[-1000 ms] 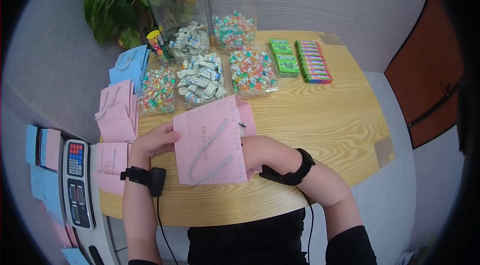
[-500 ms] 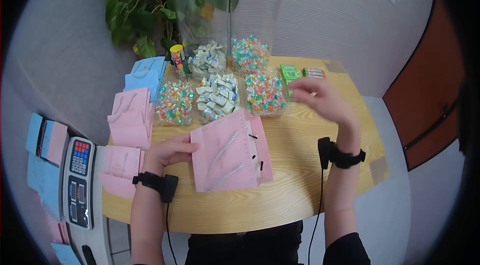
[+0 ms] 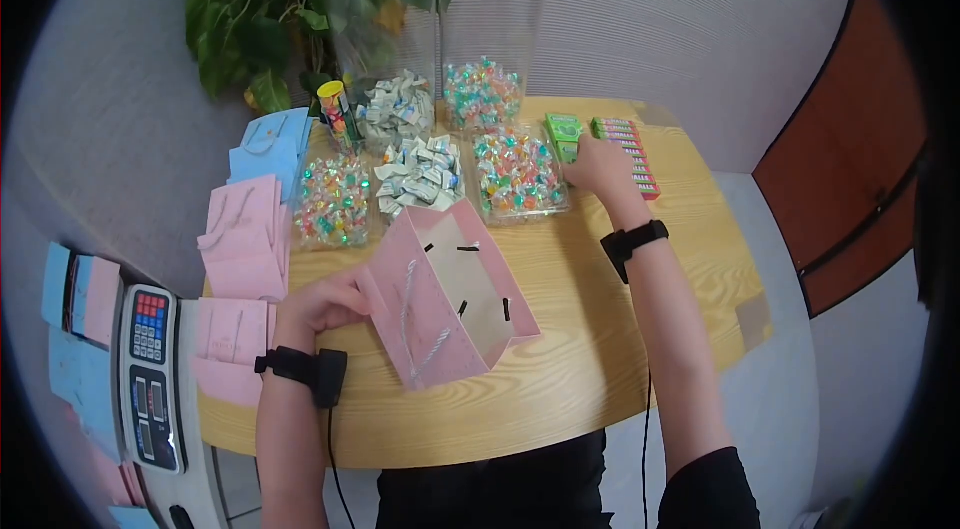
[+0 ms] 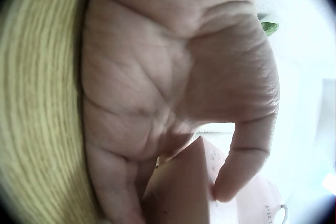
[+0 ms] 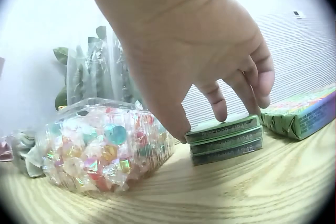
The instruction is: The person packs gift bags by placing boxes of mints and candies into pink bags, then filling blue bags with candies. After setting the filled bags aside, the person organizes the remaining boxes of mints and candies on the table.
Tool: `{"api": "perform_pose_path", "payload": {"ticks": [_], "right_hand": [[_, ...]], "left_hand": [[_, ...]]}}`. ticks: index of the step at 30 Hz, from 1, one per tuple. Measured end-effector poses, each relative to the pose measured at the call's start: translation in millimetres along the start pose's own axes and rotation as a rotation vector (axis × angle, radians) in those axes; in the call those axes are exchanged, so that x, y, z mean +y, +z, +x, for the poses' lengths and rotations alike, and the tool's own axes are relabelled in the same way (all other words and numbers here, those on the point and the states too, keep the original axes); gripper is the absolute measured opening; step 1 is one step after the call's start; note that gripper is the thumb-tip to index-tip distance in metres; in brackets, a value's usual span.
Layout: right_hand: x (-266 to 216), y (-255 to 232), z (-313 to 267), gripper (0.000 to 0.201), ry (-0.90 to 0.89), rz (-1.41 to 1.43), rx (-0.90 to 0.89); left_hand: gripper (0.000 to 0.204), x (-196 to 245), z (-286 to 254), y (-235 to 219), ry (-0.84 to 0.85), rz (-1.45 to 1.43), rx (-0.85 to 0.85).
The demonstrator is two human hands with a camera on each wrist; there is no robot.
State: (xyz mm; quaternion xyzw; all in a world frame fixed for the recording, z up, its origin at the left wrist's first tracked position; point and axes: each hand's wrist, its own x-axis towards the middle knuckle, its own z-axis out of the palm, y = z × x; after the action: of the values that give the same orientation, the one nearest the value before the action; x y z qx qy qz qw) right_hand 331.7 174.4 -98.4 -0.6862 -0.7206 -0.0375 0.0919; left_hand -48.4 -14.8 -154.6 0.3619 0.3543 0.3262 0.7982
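My left hand (image 3: 328,301) grips a pink paper gift bag (image 3: 425,309) by its bottom end. In the left wrist view, the thumb (image 4: 241,163) presses one face of the bag, the fingers lying around the other side. The bag lies tilted on the table, its mouth facing right, its inside and cord handles visible. My right hand (image 3: 602,169) reaches over the stack of small green boxes (image 5: 226,142). Its thumb is at the left edge of the top box and its fingers are at the top and right end, pinching it.
Clear tubs hold wrapped candies (image 3: 518,171) and white-wrapped sweets (image 3: 420,172). Right of the green boxes are Halls packs (image 3: 640,164). More pink bags (image 3: 245,239), blue bags (image 3: 268,149), a yellow-capped tube (image 3: 337,114) and a scale (image 3: 152,384) stand at left.
My right hand has come out of the pink bag, swung right and come down on the green boxes. The bag has turned so its mouth shows more, still held by the left hand.
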Motion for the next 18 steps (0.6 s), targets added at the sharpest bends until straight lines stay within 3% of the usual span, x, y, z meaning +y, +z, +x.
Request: {"api": "perform_pose_path", "payload": {"ticks": [5, 13, 18], "right_hand": [[0.7, -5.5, 0.1, 0.049, -0.014, -0.016, -0.044], [4.5, -1.7, -1.5, 0.052, -0.010, 0.000, -0.060], [-0.5, -4.4, -4.6, 0.052, -0.008, -0.037, -0.081]], "left_hand": [[0.067, -5.1, 2.8, -7.0, 0.043, 0.002, -0.045], [0.075, 5.0, -4.9, 8.5, 0.030, 0.063, 0.050], [0.072, -5.3, -8.1, -12.7, 0.053, 0.054, 0.061]]}}
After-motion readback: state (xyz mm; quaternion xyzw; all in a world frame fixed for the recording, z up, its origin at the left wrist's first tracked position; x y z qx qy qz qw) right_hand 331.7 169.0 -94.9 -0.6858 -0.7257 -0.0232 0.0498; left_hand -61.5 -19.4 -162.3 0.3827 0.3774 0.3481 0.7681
